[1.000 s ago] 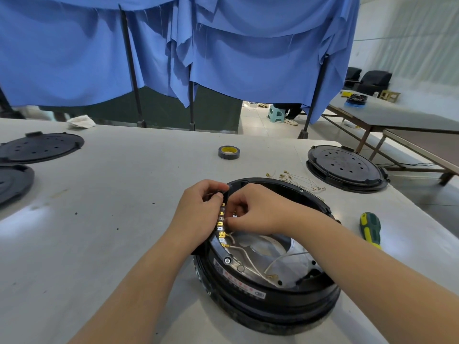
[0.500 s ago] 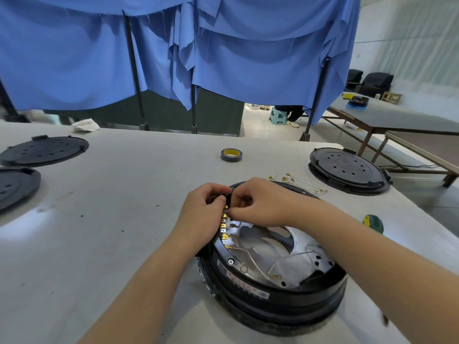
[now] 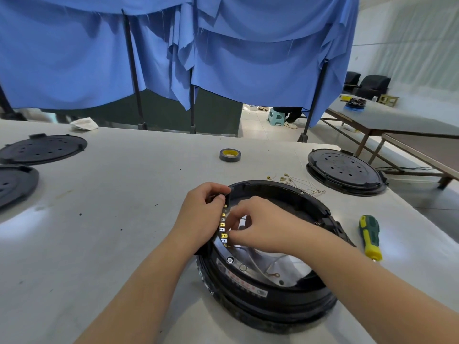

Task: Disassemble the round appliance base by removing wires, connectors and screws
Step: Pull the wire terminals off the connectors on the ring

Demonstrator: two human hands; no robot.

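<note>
Indoors, at a pale grey worktable in a workshop, blue cloth curtains hanging on dark poles behind. Near the front edge, tilted up, a round black appliance base, open side showing thin wires. Left hand gripping the base's rim beside a strip of yellow connectors; right hand pinching at one connector. To the right, a green and yellow screwdriver. Farther back, loose removed wires, a tape roll, black round covers at both sides. Beyond, another table, dark chairs.
</note>
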